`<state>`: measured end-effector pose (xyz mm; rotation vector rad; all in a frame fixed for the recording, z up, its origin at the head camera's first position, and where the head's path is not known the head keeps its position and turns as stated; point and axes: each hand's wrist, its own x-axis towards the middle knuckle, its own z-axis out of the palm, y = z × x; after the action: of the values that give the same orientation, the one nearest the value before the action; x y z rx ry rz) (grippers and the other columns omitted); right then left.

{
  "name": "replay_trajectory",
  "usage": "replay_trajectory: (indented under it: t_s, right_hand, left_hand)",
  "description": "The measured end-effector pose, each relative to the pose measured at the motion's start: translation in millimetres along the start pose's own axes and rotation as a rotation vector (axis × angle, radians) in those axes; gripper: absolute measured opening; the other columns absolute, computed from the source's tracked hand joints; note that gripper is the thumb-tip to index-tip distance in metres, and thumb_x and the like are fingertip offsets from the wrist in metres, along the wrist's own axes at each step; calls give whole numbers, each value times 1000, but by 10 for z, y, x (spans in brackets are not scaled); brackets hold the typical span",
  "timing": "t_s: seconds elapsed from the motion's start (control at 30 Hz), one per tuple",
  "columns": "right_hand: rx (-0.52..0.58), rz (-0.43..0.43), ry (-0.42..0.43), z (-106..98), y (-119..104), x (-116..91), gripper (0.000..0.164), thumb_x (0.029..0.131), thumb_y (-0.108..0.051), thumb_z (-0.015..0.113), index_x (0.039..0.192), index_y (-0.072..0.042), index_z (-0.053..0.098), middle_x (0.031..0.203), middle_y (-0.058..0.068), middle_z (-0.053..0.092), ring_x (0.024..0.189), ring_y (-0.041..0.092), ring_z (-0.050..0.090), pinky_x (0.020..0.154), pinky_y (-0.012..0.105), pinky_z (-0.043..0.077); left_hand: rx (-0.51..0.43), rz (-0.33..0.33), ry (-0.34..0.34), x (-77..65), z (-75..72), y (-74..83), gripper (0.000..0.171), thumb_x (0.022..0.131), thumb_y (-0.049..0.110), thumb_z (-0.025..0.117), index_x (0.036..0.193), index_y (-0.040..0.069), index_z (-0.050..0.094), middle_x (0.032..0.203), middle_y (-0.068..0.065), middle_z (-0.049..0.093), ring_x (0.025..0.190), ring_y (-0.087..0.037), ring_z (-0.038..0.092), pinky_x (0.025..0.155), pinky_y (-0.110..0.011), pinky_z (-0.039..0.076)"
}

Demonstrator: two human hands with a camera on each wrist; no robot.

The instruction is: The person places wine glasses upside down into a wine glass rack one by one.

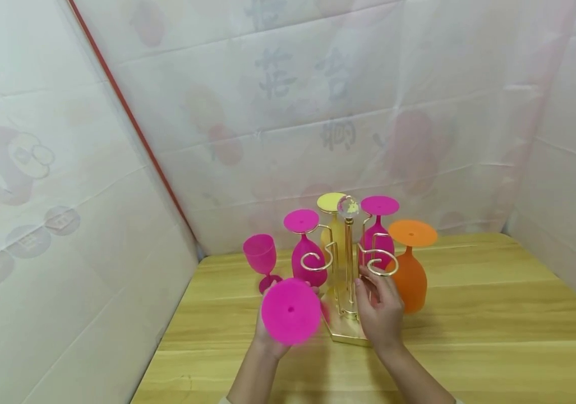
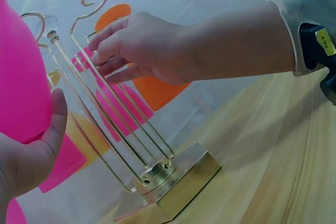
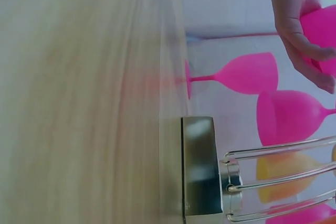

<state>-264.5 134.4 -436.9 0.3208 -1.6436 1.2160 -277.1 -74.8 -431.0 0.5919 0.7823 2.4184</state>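
Observation:
Upside down in my left hand (image 1: pixel 269 339) is a pink goblet (image 1: pixel 290 312), its round foot facing up toward the head camera. In the left wrist view the thumb lies along the goblet's bowl (image 2: pixel 21 72). My right hand (image 1: pixel 382 317) holds the upright wires of a gold goblet rack (image 1: pixel 350 335), fingertips round them below a curled hook. The rack carries inverted goblets by their feet: a pink one (image 1: pixel 310 261) at left, a yellow one (image 1: pixel 331 202) behind, another pink one (image 1: pixel 379 205) and an orange one (image 1: pixel 411 280) at right. Two curled front hooks hold nothing.
A pink goblet (image 1: pixel 259 255) stands upright on the wooden table (image 1: pixel 500 314), left of the rack. The rack is topped by a clear faceted ball (image 1: pixel 348 206). Pale printed sheets (image 1: pixel 288 140) enclose the table's back and sides.

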Motion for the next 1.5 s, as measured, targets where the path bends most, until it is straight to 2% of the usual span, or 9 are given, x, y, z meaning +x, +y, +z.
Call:
replay_trajectory:
  t_s: [0.13, 0.23, 0.33, 0.43, 0.63, 0.73, 0.83, 1.17, 1.5]
  right_hand:
    - [-1, -177, 92, 28, -45, 41, 23, 71, 20, 69, 93, 12, 69, 88, 22, 63, 87, 15, 63, 86, 9, 50]
    - [16, -326, 130, 57, -102, 75, 6, 75, 11, 65, 80, 11, 69, 80, 22, 62, 76, 23, 60, 81, 10, 51]
    - [44, -445, 67, 81, -134, 71, 13, 84, -2, 66, 77, 8, 69, 77, 18, 63, 71, 24, 59, 75, 13, 52]
    - [75, -489, -97, 88, -134, 31, 26, 92, -18, 66, 87, 7, 70, 84, 14, 66, 78, 23, 61, 80, 15, 52]
    - [73, -402, -483, 40, -190, -35, 69, 88, -50, 69, 130, 4, 58, 129, 14, 59, 119, 25, 55, 107, 18, 41]
    - [35, -324, -616, 6, -238, -54, 86, 80, -54, 75, 142, -1, 48, 142, 11, 52, 130, 24, 49, 105, 31, 48]
    - [14, -242, -700, -21, -265, -72, 94, 74, -50, 82, 148, -7, 41, 147, 7, 48, 134, 21, 46, 97, 45, 54]
    - [21, -201, -693, -55, -269, -106, 98, 67, -42, 89, 146, -8, 42, 144, 4, 50, 127, 22, 52, 95, 45, 55]
    - [35, -177, -650, -76, -274, -111, 95, 67, -43, 89, 144, -10, 44, 137, 4, 55, 114, 20, 59, 84, 37, 59]
  left_hand:
    - [24, 40, -86, 3, 0, -31, 60, 106, 45, 15, 134, 12, 56, 128, -12, 64, 117, -26, 62, 90, -37, 57]
    - [41, 17, -119, -5, -4, -49, 73, 102, 57, 8, 135, 11, 55, 127, -11, 65, 113, -23, 65, 87, -36, 58]
    - [39, -24, -88, 4, 21, -68, 86, 97, 71, 10, 134, 8, 56, 125, -11, 66, 111, -22, 67, 90, -37, 57]
    - [38, -58, -30, 9, 59, -91, 90, 94, 76, 15, 133, 6, 56, 122, -12, 67, 109, -23, 68, 90, -38, 57]
    - [56, -100, 5, -5, 138, -155, 60, 103, 53, 25, 135, 11, 53, 116, -10, 70, 103, -21, 69, 84, -33, 59]
    - [65, -125, 4, -3, 178, -194, 56, 103, 52, 26, 135, 16, 53, 114, -7, 70, 100, -19, 69, 83, -33, 58]
    - [73, -166, 73, -7, 207, -225, 48, 101, 50, 33, 131, 20, 55, 111, -5, 69, 98, -18, 68, 85, -34, 57]
    - [174, -140, 215, -73, 193, -328, 39, 104, 45, 31, 122, 23, 57, 116, 5, 65, 108, -14, 62, 94, -33, 53]
    - [619, -2, 284, -91, 197, -281, 44, 106, 48, 23, 105, 26, 62, 97, 10, 65, 89, -8, 61, 84, -30, 51]
